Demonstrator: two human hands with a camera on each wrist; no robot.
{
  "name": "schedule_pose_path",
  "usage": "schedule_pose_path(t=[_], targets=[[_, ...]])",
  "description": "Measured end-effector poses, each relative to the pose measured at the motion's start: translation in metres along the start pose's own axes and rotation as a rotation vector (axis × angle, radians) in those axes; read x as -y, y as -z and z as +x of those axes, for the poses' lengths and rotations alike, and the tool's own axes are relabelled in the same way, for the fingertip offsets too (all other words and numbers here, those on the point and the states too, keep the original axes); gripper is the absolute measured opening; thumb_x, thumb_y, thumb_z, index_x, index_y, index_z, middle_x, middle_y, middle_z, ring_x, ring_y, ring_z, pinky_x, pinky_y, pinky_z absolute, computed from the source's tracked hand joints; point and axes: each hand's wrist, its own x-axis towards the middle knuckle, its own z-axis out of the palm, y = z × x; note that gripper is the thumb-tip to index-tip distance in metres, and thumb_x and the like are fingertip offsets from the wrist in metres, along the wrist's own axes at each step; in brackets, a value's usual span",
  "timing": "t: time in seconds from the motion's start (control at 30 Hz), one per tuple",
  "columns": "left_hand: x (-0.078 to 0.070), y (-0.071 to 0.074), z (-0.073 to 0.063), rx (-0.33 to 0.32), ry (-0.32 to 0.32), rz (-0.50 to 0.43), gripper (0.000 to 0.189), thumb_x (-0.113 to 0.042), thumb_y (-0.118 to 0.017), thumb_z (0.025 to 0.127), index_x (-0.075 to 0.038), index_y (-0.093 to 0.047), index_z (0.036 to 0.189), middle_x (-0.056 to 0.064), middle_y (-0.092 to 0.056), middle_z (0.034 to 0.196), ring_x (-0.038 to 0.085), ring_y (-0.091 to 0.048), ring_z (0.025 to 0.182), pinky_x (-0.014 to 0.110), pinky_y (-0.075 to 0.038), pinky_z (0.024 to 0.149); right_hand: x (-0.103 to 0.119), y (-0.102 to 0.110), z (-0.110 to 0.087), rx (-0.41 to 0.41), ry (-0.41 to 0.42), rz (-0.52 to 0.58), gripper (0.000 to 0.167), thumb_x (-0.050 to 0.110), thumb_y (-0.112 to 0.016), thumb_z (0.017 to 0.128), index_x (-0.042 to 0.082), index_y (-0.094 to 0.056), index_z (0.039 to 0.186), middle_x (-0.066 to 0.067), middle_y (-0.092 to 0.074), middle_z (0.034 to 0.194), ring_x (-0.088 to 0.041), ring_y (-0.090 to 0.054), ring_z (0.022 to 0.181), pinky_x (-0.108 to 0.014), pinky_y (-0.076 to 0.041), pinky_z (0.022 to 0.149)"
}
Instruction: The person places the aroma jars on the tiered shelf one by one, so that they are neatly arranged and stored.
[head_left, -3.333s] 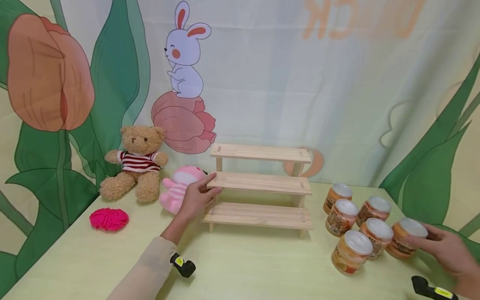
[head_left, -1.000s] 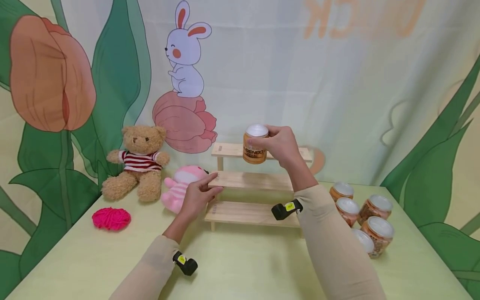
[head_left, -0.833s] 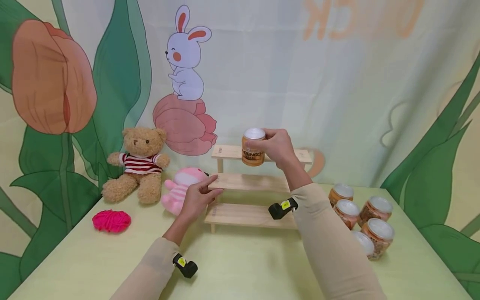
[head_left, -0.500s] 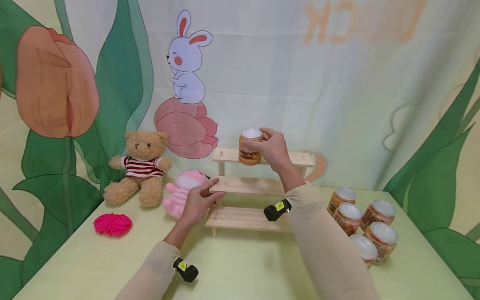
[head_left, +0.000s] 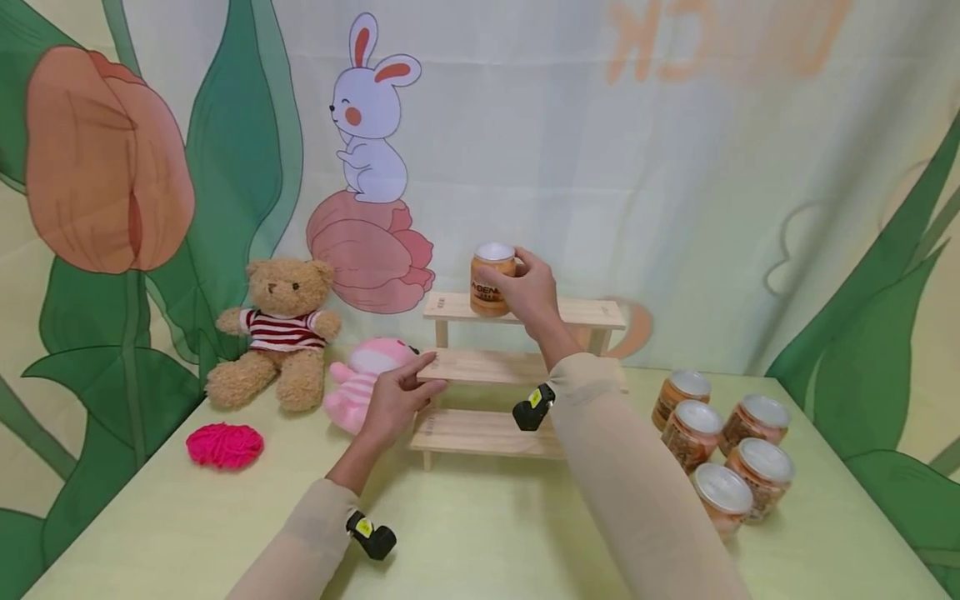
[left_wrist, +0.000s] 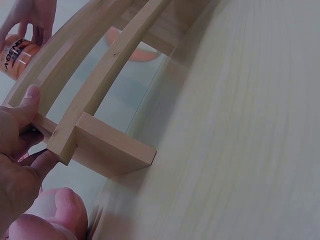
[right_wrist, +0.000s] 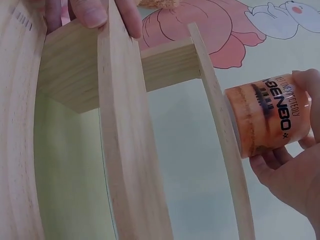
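Observation:
A three-tier wooden display stand (head_left: 495,365) stands mid-table. My left hand (head_left: 392,400) pinches the left end of its middle tier; in the left wrist view the thumb lies on one face of the board and fingers on the other. My right hand (head_left: 532,296) grips an orange can (head_left: 486,302) with a silvery lid, thumb across its label, upright at the top tier, left of its middle. The right wrist view shows the can (right_wrist: 267,117) with its base right at the top board. Several similar cans (head_left: 692,433) stand grouped on the table at right.
A pink striped plush toy (head_left: 356,387) sits right beside the left hand. Farther left are a teddy bear (head_left: 281,333) in a striped shirt and a bright pink yarn bundle (head_left: 225,446). A printed curtain (head_left: 705,208) hangs behind the table.
My right hand took one can from the group at right and carried it left to the top tier, lately shifting slightly left and up. My left hand has kept its hold on the stand.

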Motion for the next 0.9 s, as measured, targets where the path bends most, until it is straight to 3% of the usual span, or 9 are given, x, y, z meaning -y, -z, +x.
schedule_pose_path(t=[0.3, 0.47, 0.67, 0.77, 0.9], targets=[[0.004, 0.002, 0.001, 0.015, -0.02, -0.01, 0.056, -0.016, -0.075, 0.092, -0.008, -0.056, 0.143, 0.014, -0.075, 0.101, 0.009, -0.069, 0.09, 0.023, -0.054, 0.074, 0.006, 0.008, -0.003, 0.06, -0.003, -0.068, 0.071, 0.036, -0.079, 0.087, 0.008, -0.046, 0.144, -0.014, -0.054, 0.131, -0.027, -0.054, 0.119, -0.045, -0.049, 0.096], [0.006, 0.003, 0.002, 0.02, -0.028, -0.015, 0.056, -0.016, -0.075, 0.092, -0.008, -0.056, 0.143, 0.014, -0.075, 0.102, 0.008, -0.069, 0.09, 0.022, -0.054, 0.074, 0.008, 0.019, -0.01, 0.01, -0.001, -0.139, 0.078, 0.04, -0.083, 0.081, 0.007, -0.048, 0.141, -0.014, -0.051, 0.136, -0.028, -0.049, 0.121, -0.047, -0.047, 0.095], [0.006, 0.002, 0.002, -0.001, -0.015, -0.011, 0.054, -0.015, -0.075, 0.092, -0.007, -0.057, 0.142, 0.013, -0.075, 0.099, 0.006, -0.067, 0.085, 0.021, -0.053, 0.071, 0.014, 0.034, -0.032, -0.024, -0.003, -0.16, 0.076, 0.043, -0.082, 0.081, 0.012, -0.049, 0.142, -0.009, -0.051, 0.138, -0.029, -0.047, 0.126, -0.048, -0.047, 0.094], [0.006, 0.002, 0.002, 0.001, -0.019, -0.015, 0.054, -0.016, -0.075, 0.092, -0.008, -0.057, 0.142, 0.014, -0.075, 0.1, 0.007, -0.068, 0.086, 0.022, -0.053, 0.072, 0.02, 0.045, -0.049, -0.033, 0.081, -0.179, 0.071, 0.039, -0.08, 0.085, 0.008, -0.05, 0.142, -0.01, -0.052, 0.138, -0.03, -0.047, 0.129, -0.048, -0.044, 0.099], [0.004, 0.002, 0.002, 0.01, -0.016, -0.019, 0.054, -0.017, -0.075, 0.092, -0.009, -0.057, 0.142, 0.016, -0.075, 0.102, 0.008, -0.069, 0.088, 0.023, -0.053, 0.074, 0.029, 0.062, -0.079, -0.052, 0.307, -0.294, 0.059, 0.03, -0.076, 0.09, 0.002, -0.054, 0.136, -0.013, -0.055, 0.134, -0.03, -0.05, 0.126, -0.048, -0.04, 0.104]])
